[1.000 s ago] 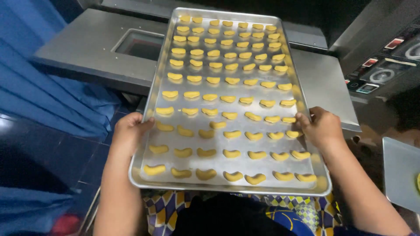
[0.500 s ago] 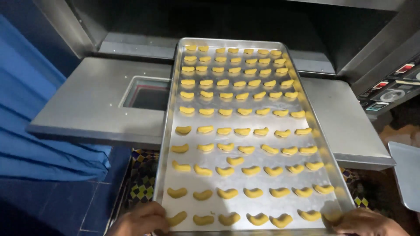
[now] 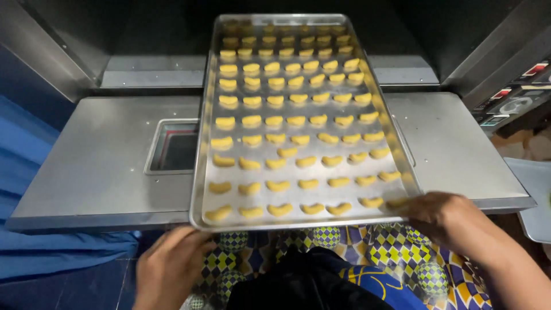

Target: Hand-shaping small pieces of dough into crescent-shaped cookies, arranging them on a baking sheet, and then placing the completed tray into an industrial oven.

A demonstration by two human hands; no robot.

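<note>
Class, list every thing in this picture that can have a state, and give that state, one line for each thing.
Oven door: open, lying flat like a shelf.
Baking tray: far end inside the dark oven, near end over the door's edge.
Crescent dough pieces: pale yellow, in rows on the tray.
Left hand: under the tray's near left corner.
Right hand: gripping the tray's near right corner.
Door window: shut, dark.

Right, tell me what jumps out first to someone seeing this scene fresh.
First, the long metal tray in the middle, lined with rows of small yellow crescent-shaped dough pieces, its far end reaching into the dark oven opening. Next, the hands at its near edge: the right hand grips the near right corner, and the left hand sits just under the near left corner. The tray lies over the steel oven door.
</note>
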